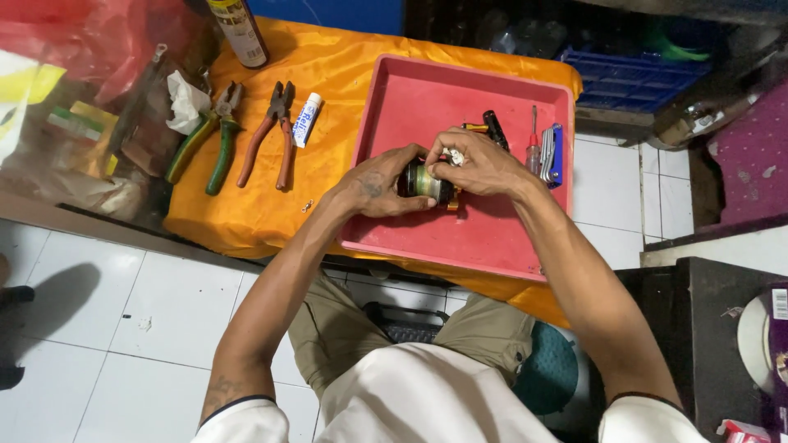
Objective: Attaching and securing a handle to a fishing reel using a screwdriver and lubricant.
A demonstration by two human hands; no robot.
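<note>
— While you hold that fishing reel [423, 182] over the middle of the red tray [492, 238], tell me how your grip sits.

— Your left hand [376, 182] is wrapped round the reel's dark, greenish body from the tray's left side, clenched on it. Your right hand [484, 162] pinches a small white wad [455, 157] against the top of the reel; I can't tell whether it is cloth or tissue.

— How will it handle?

— I judge it as stiff metal, dense for its bulk, probably slick if greased. Keep your palm under the body and leave the gold bits [452, 205] at its lower edge alone; they look small and easy to bend.

— What's around the tray?

— Inside it, toward the far right wall, lie a black-and-gold handle part [491, 127], a small red screwdriver [533, 148] and a blue folding key set [553, 154]. Left of the tray, on the orange cloth [246, 213], sit a white tube [307, 120], red-handled pliers [271, 135], green-handled pliers [209, 143] and a spray can [240, 33].
</note>
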